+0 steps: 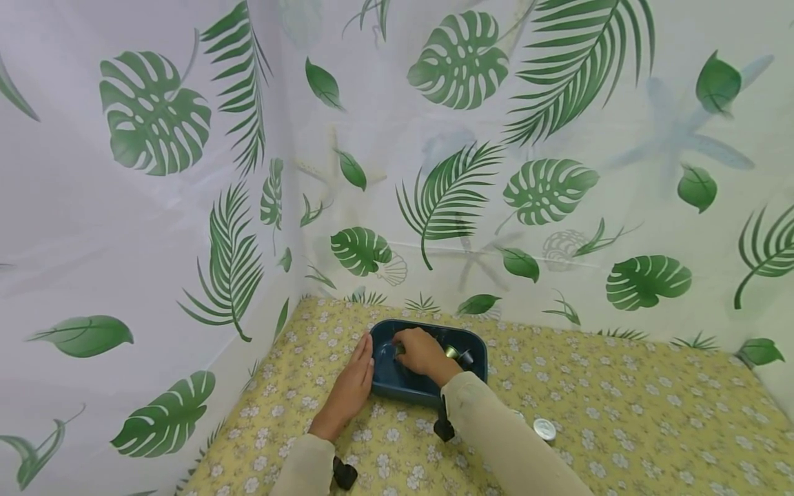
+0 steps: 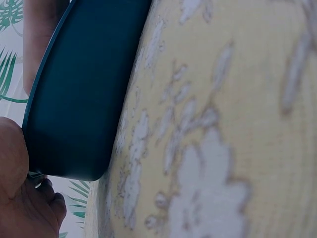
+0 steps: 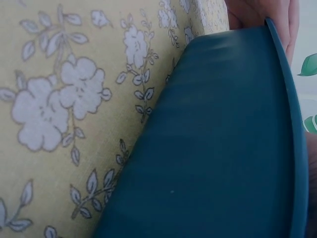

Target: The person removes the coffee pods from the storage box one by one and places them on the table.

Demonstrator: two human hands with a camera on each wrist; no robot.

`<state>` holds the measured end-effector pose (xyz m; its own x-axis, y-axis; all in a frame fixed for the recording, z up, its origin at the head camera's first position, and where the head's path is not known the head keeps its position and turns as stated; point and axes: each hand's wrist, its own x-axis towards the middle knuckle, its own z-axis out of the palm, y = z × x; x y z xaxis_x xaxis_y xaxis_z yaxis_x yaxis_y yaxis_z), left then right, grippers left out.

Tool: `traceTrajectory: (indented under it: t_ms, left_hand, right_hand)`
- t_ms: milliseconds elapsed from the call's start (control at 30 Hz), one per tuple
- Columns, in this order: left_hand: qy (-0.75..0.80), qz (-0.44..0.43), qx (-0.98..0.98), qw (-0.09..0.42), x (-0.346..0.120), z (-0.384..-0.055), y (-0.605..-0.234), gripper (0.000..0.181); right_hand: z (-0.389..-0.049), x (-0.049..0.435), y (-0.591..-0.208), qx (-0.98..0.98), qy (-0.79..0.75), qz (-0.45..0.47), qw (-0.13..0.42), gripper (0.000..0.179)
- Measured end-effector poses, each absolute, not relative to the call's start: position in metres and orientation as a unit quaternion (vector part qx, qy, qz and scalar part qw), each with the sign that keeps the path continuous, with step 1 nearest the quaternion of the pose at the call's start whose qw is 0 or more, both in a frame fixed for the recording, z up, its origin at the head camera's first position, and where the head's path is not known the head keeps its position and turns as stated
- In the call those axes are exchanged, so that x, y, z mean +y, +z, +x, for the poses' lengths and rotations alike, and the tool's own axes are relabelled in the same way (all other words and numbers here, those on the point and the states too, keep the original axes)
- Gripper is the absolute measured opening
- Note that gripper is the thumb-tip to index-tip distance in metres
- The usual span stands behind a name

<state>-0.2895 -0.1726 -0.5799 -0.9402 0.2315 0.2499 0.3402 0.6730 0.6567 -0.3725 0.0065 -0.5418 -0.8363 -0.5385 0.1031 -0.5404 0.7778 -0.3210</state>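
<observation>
Contact noted: left hand (image 1: 349, 388), straight-fingered, lies against left end of blue tray (image 1: 406, 395) on surface (image 1: 620, 393). Right hand (image 1: 423, 353) bends inside; whether it grips anything cannot be told. Shiny pieces (image 1: 451, 352) lie beside it; white disc (image 1: 544, 430) farther right.

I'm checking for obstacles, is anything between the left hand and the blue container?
Nothing visible: the left hand lies against the left end of the blue container, and the white round piece lies off to the right, on the cloth.
</observation>
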Motion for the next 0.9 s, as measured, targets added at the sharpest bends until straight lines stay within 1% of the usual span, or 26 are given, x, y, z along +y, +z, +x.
traceTrajectory:
  t_ms: [333,667,900]
  left_hand:
    - [-0.367,-0.149,-0.915,0.073,-0.1721,-0.2890,-0.5793,0.055]
    - [-0.365,-0.153,-0.915,0.080,-0.1713,-0.2884,-0.5786,0.055]
    - [-0.369,-0.152,-0.914,0.074,-0.1712,-0.2875,-0.5775,0.055]
  right_hand:
    - [-0.3715,0.0098,-0.5397,-0.945,0.167,0.280,-0.004,0.024]
    - [-0.3700,0.0131,-0.5416,-0.940,0.180,0.289,0.006,0.021]
    - [-0.3660,0.0166,-0.5395,-0.937,0.187,0.297,0.010,0.021]
